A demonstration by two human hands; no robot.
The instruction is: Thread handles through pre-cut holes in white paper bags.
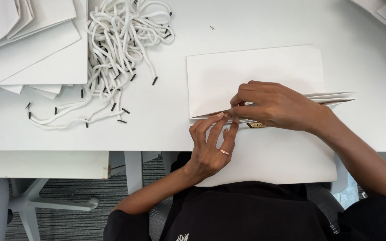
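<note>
While flat, paper bag [264,76] seemingly in both hands' [275,107] grip.

Bright, even light floods the white table [264,27], soft and diffuse from above. Shadows are faint: a thin grey edge under the cords [121,49], a soft one beneath the right hand [273,105] on the paper bag [255,71]. No glare, though the whites sit close to washing out. Focus is sharp across the tabletop; the floor [77,196] below is dimmer and a touch softer. Slight bending at the frame edges.
</note>
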